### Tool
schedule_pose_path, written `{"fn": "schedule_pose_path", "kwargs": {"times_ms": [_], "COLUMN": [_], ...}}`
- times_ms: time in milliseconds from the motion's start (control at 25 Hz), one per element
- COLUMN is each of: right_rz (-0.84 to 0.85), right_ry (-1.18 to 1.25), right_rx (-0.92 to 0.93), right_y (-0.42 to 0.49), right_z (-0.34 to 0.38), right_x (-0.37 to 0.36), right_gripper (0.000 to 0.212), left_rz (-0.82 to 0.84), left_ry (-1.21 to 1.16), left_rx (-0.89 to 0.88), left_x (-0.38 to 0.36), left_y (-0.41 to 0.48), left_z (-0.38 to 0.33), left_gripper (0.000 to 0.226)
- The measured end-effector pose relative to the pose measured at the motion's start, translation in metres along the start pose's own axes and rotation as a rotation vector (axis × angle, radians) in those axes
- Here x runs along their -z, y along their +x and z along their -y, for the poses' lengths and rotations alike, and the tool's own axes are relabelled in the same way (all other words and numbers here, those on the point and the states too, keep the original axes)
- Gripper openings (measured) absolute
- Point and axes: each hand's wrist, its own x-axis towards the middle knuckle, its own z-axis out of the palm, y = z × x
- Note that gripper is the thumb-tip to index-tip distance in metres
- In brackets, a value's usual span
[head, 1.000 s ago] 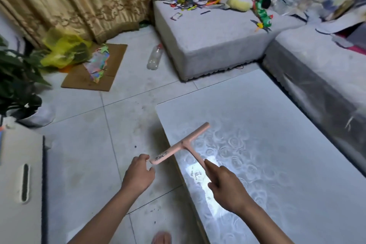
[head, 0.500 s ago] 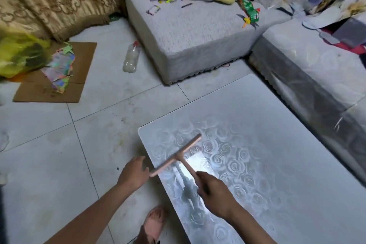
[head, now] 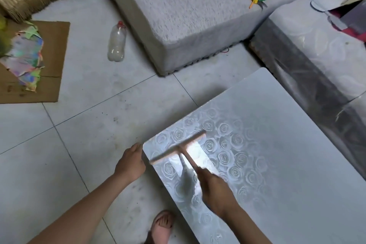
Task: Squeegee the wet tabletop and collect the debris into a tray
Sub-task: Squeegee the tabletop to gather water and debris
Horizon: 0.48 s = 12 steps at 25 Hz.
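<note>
Right hand holds the squeegee, fingers wrapped round its handle. The blade lies on the table near the corner, probably angled to drive water off. Left hand sits just beside that corner, likely to catch debris. Its finger curl cannot be told. No tray is in view.

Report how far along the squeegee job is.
Done: nothing is clearly finished. The tabletop shines all over, and I can't tell wiped from wet.
In hand: the right hand grips the squeegee by its handle, blade on the tabletop near its corner. The left hand sits at that edge.
Left: most of the surface, plus collecting debris. No tray is in view.
</note>
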Motion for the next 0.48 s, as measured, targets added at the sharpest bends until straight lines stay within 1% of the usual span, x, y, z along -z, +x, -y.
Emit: {"fn": "schedule_pose_path", "kwargs": {"times_ms": [80,160,280,320,400,480], "right_rz": [0.045,0.067,-0.011,-0.008,0.029,0.094], "right_ry": [-0.062,-0.159,-0.140,-0.149,-0.190,-0.245], "right_rx": [-0.089,-0.096,0.041,0.077,0.087,0.063], "right_y": [-0.042,-0.047,0.003,0.022,0.052,0.048], "right_z": [-0.021,-0.025,0.023,0.039,0.058,0.046], "right_x": [0.011,0.031,0.057,0.058,0.061,0.067], "right_gripper": [0.036,0.047,0.065,0.072,0.080,0.083], "left_rz": [0.048,0.054,0.066,0.058,0.036,0.036], "left_ry": [0.023,0.033,0.039,0.038,0.037,0.054], "left_rx": [-0.011,-0.022,-0.028,-0.024,-0.020,-0.008], "left_x": [-0.004,-0.005,-0.011,-0.014,-0.019,-0.020], "left_y": [0.005,0.011,0.021,0.023,0.029,0.031], "left_z": [0.001,-0.001,-0.001,-0.001,-0.001,-0.001], "left_gripper": [0.060,0.063,0.066,0.064,0.060,0.060]}}
